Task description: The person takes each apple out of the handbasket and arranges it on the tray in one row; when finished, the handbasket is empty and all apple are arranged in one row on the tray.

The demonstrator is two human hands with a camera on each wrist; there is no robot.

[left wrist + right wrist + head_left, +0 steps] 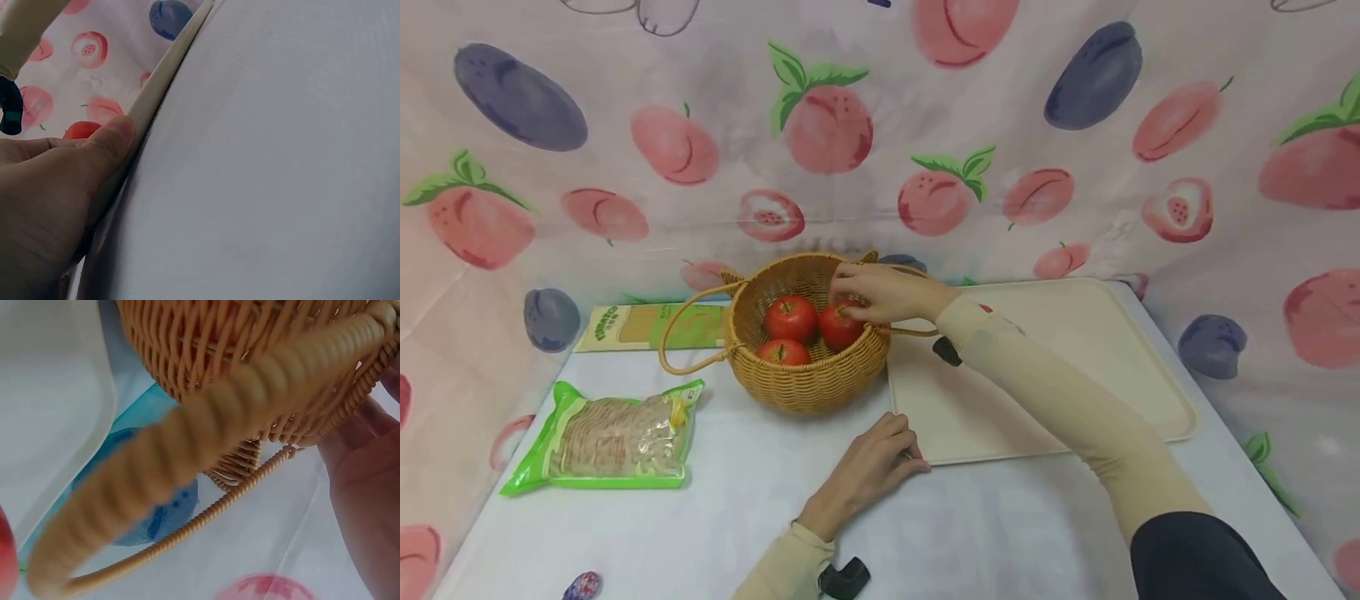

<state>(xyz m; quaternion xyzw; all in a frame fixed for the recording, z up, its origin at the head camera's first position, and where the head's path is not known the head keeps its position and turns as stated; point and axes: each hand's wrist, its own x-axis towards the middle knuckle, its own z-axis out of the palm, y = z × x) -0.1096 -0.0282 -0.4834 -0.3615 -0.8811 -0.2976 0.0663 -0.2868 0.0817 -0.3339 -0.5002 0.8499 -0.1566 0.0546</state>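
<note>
Inside the right rim of a round brown wicker basket, a glossy red apple is gripped by the curled fingers of the right hand; firm but slippery handling is expected, best cupped round its sides. Its far side is hidden. A cream rectangular tray is pinched at its near-left corner by the left hand.

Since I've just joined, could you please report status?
Left fingers pinching tray edge. Right fingers on rightmost apple in basket, grip unclear. Possible obstacle: handle beside right wrist.
</note>
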